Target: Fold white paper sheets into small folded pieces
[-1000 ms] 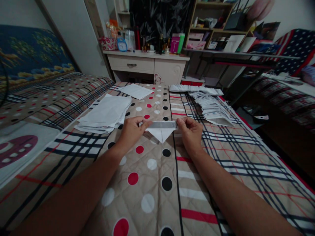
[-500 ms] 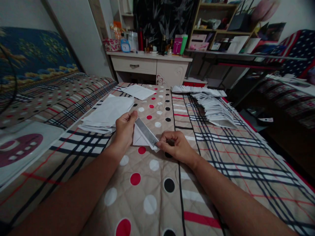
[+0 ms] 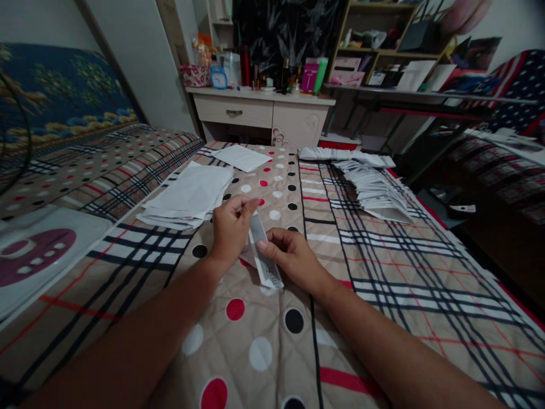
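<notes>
Between my hands is a folded white paper (image 3: pixel 267 268) with a grey strip along its length and small dark print at the near end. It tilts down toward me above the quilted bedspread (image 3: pixel 259 352). My left hand (image 3: pixel 230 230) is closed, pinching its upper end between thumb and fingers. The right hand (image 3: pixel 292 255) grips the right edge near the middle, thumb lying over the grey strip. To the left of my left hand lies a stack of white paper sheets (image 3: pixel 187 193). Another flat white paper (image 3: pixel 242 157) lies behind that stack.
Folded papers (image 3: pixel 374 193) fan out in a long row at the right, with another row (image 3: pixel 344 155) behind them. A plastic packet with a purple print (image 3: pixel 38 250) lies at the left edge. Beyond the bed stands a white dresser (image 3: pixel 238 113) with bottles and a blue clock (image 3: pixel 218 77).
The folded paper has turned steeper and moved slightly right and nearer. My right hand has slid from its near end up to the middle. The left hand has shifted right, still pinching it.
</notes>
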